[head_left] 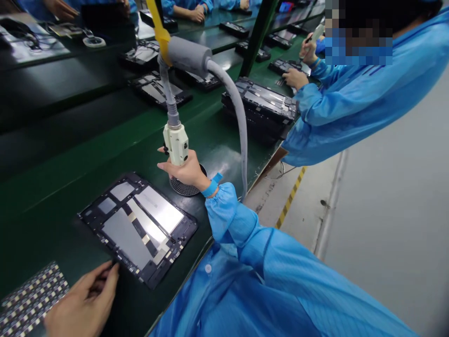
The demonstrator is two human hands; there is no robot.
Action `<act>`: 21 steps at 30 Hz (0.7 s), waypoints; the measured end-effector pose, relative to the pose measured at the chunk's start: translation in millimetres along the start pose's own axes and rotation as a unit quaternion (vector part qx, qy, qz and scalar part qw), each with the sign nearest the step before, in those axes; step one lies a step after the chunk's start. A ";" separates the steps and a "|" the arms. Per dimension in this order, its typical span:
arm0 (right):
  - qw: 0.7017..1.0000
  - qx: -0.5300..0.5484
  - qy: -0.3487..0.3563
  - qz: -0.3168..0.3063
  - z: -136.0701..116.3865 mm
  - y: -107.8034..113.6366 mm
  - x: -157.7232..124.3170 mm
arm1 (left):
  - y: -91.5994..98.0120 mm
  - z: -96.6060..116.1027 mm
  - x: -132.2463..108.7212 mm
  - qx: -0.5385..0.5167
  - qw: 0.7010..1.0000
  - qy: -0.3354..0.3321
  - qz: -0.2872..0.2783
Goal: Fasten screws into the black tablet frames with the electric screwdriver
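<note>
My right hand [189,169] is wrapped round the lower body of a white electric screwdriver [177,142], held upright. Its tip is hidden behind the hand. Below and behind the hand shows a round black perforated dish [187,188]. In front of me lies an opened tablet [126,234], its silvery battery plates and dark ribbon cables exposed. My left hand [84,299] is at the tablet's near left edge, thumb and forefinger pinched together. Whatever sits between those fingertips is too small and dark to name. Beside this hand lies a sheet of small patterned parts [33,299].
A thick grey hose [235,93] curves down from a yellow hanger [162,37]. Stacked tablets [263,100] stand at the bench's right edge, near a co-worker in a blue gown [351,107]. More tablets [157,89] lie further back, before a green post [257,40].
</note>
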State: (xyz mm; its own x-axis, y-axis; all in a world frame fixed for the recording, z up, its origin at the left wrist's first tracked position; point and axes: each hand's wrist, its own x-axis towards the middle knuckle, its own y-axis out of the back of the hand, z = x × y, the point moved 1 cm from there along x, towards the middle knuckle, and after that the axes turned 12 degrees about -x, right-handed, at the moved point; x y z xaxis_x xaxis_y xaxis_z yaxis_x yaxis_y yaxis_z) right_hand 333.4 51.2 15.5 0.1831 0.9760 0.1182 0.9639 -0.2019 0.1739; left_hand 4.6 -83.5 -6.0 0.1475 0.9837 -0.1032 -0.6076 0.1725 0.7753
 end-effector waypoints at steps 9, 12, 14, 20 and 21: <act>0.989 0.072 0.046 -0.119 -84.8 -82.2 -21.2 | -29.6 34.1 13.0 -0.138 0.990 -0.028 0.012; 0.975 0.067 0.028 -0.209 -87.8 -124.3 -31.2 | -33.7 34.1 10.7 -0.157 0.986 -0.023 0.055; 0.973 0.048 0.006 -0.225 -81.7 -142.1 -34.6 | -36.5 34.5 9.7 -0.142 0.987 -0.036 0.066; 0.973 0.028 -0.002 -0.229 -66.8 -156.1 -35.1 | -39.4 41.5 17.4 -0.019 1.000 -0.011 0.014; 0.973 0.029 0.001 -0.230 -65.3 -156.7 -35.0 | -38.6 42.9 18.7 -0.010 1.000 -0.004 0.010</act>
State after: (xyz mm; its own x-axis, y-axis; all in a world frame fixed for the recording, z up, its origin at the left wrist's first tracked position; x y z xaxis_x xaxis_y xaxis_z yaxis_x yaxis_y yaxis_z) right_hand 163.3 43.3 48.0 -0.2713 0.9615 0.0436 0.9528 0.2620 0.1532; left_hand 64.3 -74.1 -11.1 0.1417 0.9865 -0.0824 -0.6261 0.1538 0.7644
